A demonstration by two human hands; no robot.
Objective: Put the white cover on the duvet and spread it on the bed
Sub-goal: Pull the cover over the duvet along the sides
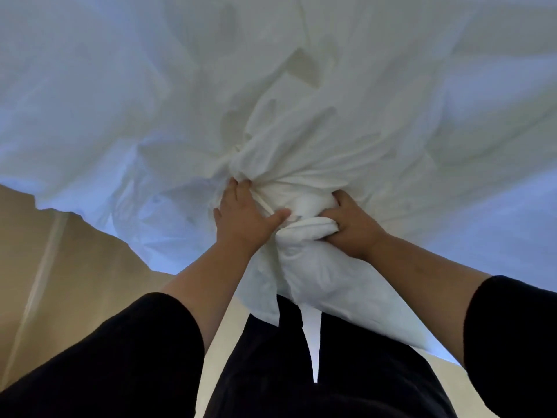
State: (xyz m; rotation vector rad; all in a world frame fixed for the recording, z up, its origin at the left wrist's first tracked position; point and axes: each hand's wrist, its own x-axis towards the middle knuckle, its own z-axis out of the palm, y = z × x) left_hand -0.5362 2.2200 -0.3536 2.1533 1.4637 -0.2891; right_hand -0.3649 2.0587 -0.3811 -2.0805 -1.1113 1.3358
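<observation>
The white cover (271, 86) fills the upper part of the head view in loose, rumpled folds. A bunched corner of the padded duvet (310, 260) hangs down from the middle toward my body. My left hand (244, 218) grips gathered cover cloth at the left of the bunch, thumb pressed across a thin tie strip (265, 203). My right hand (352, 227) is curled around a thick roll of duvet and cover at the right of the bunch. Both hands are close together. The bed itself is hidden under the cloth.
A tan floor (60, 251) with a pale seam line shows at the lower left, beneath the cover's hanging edge. My black sleeves and black trousers (271, 372) fill the bottom of the view. A narrow strip of white cloth dangles in front of my legs.
</observation>
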